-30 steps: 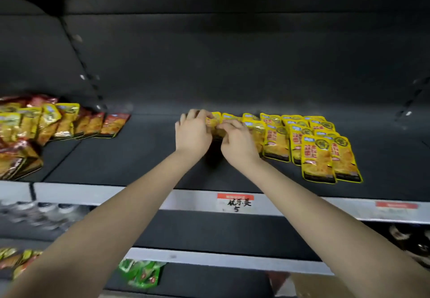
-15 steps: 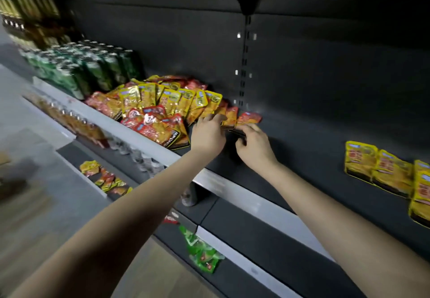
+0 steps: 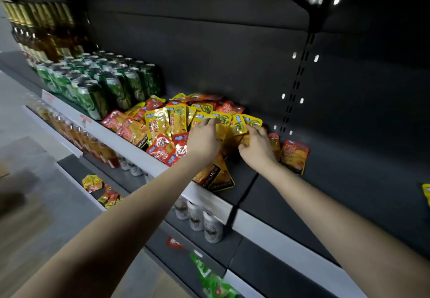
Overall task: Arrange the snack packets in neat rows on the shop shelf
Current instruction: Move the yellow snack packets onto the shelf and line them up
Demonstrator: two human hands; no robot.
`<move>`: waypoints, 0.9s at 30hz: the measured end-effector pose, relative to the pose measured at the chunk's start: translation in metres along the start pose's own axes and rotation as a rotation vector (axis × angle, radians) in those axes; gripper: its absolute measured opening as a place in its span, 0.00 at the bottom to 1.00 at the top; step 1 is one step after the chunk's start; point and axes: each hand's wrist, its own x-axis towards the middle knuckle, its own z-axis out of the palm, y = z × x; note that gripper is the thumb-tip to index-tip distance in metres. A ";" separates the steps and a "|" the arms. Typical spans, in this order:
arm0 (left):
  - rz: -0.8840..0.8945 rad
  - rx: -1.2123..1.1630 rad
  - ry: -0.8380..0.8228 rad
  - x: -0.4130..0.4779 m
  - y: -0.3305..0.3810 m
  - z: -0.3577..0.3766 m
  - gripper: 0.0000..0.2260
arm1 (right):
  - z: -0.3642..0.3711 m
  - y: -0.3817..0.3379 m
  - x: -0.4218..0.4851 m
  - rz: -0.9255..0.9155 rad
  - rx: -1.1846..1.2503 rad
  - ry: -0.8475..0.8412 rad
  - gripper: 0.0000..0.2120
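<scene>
A loose heap of yellow and red snack packets (image 3: 162, 123) lies on the dark shop shelf (image 3: 325, 181), left of centre. My left hand (image 3: 203, 138) grips yellow packets (image 3: 224, 121) at the heap's right side, fingers curled over their tops. My right hand (image 3: 256, 145) pinches the same cluster of yellow packets from the right. A red-orange packet (image 3: 294, 156) lies just right of my right hand. One yellow packet (image 3: 427, 193) shows at the right edge.
Green drink cans (image 3: 104, 83) stand left of the heap, with amber bottles (image 3: 41, 32) behind them. The white shelf edge (image 3: 209, 195) runs diagonally. Bottles and white cans (image 3: 197, 218) fill the lower shelf, and more packets (image 3: 100, 188) lie below.
The view swung left from the neat yellow rows to the mixed heap. Both hands moved to the heap and now hold yellow packets there.
</scene>
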 end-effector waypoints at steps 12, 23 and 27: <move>0.151 0.269 -0.271 0.062 -0.016 0.009 0.24 | 0.011 -0.004 0.052 0.059 -0.030 0.071 0.28; 0.166 0.037 0.027 0.058 -0.023 0.009 0.11 | 0.014 0.000 0.055 0.166 0.245 0.232 0.09; 0.174 0.016 0.082 0.054 -0.004 0.009 0.10 | 0.001 0.004 0.042 0.158 0.300 0.333 0.07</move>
